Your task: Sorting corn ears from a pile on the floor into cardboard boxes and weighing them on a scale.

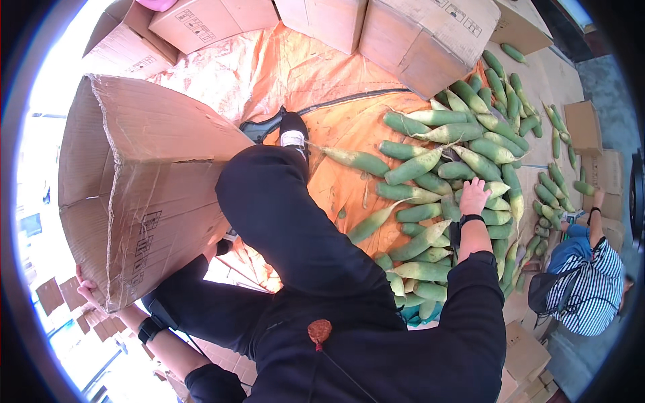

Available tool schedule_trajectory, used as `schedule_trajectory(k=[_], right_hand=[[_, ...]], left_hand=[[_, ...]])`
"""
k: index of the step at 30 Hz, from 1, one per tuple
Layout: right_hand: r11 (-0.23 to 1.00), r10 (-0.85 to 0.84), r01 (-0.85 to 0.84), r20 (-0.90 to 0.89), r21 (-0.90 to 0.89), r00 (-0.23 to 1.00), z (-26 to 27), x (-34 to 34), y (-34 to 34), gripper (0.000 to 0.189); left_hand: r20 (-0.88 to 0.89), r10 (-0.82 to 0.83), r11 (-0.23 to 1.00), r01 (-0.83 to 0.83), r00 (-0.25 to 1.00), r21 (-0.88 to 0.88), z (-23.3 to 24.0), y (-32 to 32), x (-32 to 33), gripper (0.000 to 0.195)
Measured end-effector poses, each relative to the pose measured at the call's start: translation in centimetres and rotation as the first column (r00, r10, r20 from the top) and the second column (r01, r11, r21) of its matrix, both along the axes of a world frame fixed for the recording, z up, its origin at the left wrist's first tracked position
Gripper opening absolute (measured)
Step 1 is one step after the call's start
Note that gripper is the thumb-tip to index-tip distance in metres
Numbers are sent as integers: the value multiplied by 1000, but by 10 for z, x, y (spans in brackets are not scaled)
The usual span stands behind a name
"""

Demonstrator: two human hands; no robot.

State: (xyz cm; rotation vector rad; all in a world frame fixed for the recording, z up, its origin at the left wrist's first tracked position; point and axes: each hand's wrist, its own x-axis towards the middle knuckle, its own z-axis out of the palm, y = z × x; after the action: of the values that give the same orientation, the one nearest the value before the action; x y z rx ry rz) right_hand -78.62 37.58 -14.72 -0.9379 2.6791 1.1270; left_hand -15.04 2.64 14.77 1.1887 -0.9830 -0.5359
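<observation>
My left hand [88,291] grips the lower edge of a large cardboard box [166,131], with several fingers on its outer side and part of the hand hidden by the board. The box is tilted beside my bent knee, and its inside wall shows at the left. At the right, my right hand [473,196] closes over a green radish [497,189] in a big heap of green radishes [421,166]; its pale tapered end sticks out by my thumb. Most of that radish is covered by my fingers. The heap lies on an orange tarp [342,196].
More cardboard boxes [322,22] stand along the far side. A co-worker in a striped top [584,292] bends at the right, one hand on a radish [583,188]. Smaller radish groups [552,189] lie on the floor there. My shoe [293,133] rests on the tarp.
</observation>
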Motion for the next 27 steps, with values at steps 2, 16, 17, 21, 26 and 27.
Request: schedule_trajectory(k=[2,16,17,21,26,27], right_hand=[[1000,-10,11,46,-28,999,7,2,1,19],[-122,393,628,544,-769,742,60,69,-99,41],[-177,442,644,524,-744,728,97,80,-112,39],[-357,698,746,369,-562,613,202,121,-168,32],[-385,913,818,-51,-428,404,305,184,-231,30],[-361,932,843,-134,-399,336,318,197,-241,29]], left_hand=[[-12,-2,1000,2,1000,-5,0,2,-11,38],[-98,-75,996,71,992,-44,5,2,24,39],[-213,-82,997,80,974,-15,-2,-2,8,39],[-140,-202,969,178,969,-169,-12,-9,28,42],[-177,-227,967,200,958,-160,-8,-4,21,41],[-202,-239,965,211,950,-153,-8,-4,19,40]])
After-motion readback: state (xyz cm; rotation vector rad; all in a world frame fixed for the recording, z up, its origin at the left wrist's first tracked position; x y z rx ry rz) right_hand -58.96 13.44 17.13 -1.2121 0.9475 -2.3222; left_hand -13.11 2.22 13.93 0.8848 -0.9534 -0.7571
